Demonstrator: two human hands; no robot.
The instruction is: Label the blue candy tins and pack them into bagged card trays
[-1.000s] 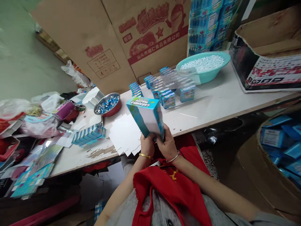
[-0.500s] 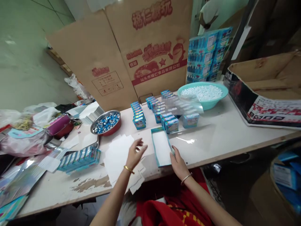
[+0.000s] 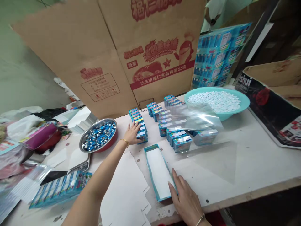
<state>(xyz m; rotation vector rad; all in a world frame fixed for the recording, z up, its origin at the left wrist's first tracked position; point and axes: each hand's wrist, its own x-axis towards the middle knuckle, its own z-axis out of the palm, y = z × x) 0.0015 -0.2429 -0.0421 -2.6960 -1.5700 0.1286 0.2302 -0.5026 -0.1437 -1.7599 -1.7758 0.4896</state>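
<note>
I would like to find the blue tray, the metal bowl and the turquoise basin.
Blue tray (image 3: pixel 159 174), head view: white inner bottom.
Metal bowl (image 3: pixel 111 142), head view: red outer side.
Turquoise basin (image 3: pixel 231 114), head view: front outer side.

Diffuse light brightens the table (image 3: pixel 254 169); glare streaks the clear sheet (image 3: pixel 195 116) beyond the right fingers (image 3: pixel 177 180); shadow deepens to their lower right. Far left of the left fingers (image 3: pixel 135 126), things look soft and stretched.

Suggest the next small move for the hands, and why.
With the left hand, I would probably draw the row of small blue boxes under it toward the open tray: that hand lies over the row, the right hand is at the tray's right edge, and only a white bottom shows between its blue walls.
</note>
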